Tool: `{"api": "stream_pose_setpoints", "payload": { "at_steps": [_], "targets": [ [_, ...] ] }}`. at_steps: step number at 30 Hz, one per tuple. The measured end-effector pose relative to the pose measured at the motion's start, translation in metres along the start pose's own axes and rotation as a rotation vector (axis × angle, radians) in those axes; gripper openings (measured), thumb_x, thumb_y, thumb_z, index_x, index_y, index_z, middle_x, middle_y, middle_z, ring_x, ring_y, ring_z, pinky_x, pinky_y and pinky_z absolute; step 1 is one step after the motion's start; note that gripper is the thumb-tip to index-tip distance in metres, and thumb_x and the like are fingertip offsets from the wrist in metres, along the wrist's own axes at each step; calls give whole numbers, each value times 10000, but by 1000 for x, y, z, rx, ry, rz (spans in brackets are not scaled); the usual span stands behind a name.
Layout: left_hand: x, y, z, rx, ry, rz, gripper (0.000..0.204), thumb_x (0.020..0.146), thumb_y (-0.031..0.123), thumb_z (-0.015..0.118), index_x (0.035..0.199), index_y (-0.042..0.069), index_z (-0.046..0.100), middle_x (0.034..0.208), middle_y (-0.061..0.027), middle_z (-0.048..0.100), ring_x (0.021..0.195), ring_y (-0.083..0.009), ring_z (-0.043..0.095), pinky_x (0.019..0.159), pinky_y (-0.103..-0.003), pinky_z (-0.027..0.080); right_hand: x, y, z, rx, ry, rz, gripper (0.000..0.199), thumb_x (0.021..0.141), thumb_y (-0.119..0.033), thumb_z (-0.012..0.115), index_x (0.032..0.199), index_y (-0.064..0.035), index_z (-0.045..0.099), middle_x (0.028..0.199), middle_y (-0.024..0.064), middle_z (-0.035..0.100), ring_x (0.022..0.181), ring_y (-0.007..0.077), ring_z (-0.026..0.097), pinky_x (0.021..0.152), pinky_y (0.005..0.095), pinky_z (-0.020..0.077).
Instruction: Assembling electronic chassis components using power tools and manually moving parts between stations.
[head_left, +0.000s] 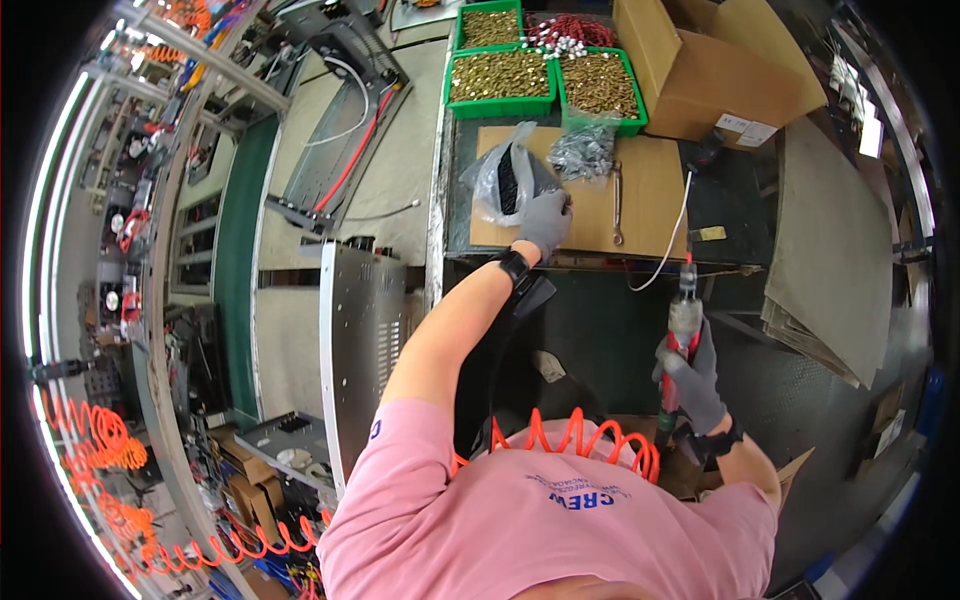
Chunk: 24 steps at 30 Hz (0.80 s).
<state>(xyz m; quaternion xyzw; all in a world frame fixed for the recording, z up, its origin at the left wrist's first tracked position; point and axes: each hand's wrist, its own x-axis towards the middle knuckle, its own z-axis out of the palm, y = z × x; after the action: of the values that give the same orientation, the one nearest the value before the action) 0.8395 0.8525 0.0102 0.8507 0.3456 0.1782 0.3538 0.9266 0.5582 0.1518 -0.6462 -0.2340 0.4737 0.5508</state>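
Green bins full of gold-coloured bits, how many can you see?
3: the back-left bin, the front-left bin and the front-right bin, grouped together at the top. Another may be hidden under the red wires.

On the surface (735,205) lies a cardboard sheet (655,190). The gloved left grip (546,219) is over its left half, at a plastic bag (487,188) of black pieces (508,187); a wrench (617,205) lies on its right half. Green trays (503,109) of brass-coloured parts (500,78) stand beyond it. Off its near right corner, the right grip (695,378) clasps a power driver (685,318).
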Motion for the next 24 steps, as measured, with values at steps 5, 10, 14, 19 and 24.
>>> {"api": "stream_pose_setpoints", "payload": {
  "at_steps": [5, 10, 14, 19, 24],
  "targets": [
    [46, -3, 40, 158, 22, -180, 279, 759, 154, 528, 1021, 76, 583, 1059, -202, 549, 895, -380, 567, 775, -443, 463, -19, 29, -21, 61, 111, 49, 522, 719, -19, 501, 1212, -65, 334, 772, 42, 492, 571, 107, 508, 505, 247, 456],
    [81, 5, 64, 323, -11, -240, 337, 784, 208, 557, 1113, 140, 533, 1127, -184, 506, 902, -370, 586, 748, -452, 484, -29, 45, -30, 129, 210, 91, 516, 716, -11, 497, 1204, -70, 339, 757, 31, 482, 567, 97, 490, 504, 242, 445],
    [92, 4, 75, 441, -29, -288, 293, 825, 178, 518, 1106, 108, 479, 1122, -199, 477, 871, -358, 606, 688, -474, 497, -26, 47, -34, 134, 216, 105, 536, 717, -12, 500, 1221, -69, 327, 764, 32, 486, 577, 100, 504, 512, 242, 450],
    [90, -11, 78, 427, -31, -275, 303, 829, 146, 505, 1118, 67, 455, 1068, -194, 516, 825, -356, 622, 666, -444, 511, -18, 43, -33, 112, 177, 118, 543, 719, -12, 518, 1224, -68, 329, 779, 34, 489, 580, 106, 512, 516, 245, 457],
    [68, 13, 70, 303, 43, -311, 403, 786, 216, 567, 1126, 33, 453, 1026, -222, 536, 839, -393, 610, 696, -460, 502, -9, 39, -28, 70, 154, 134, 540, 719, -12, 539, 1218, -68, 341, 795, 35, 487, 595, 108, 520, 528, 250, 464]
  ]
}}
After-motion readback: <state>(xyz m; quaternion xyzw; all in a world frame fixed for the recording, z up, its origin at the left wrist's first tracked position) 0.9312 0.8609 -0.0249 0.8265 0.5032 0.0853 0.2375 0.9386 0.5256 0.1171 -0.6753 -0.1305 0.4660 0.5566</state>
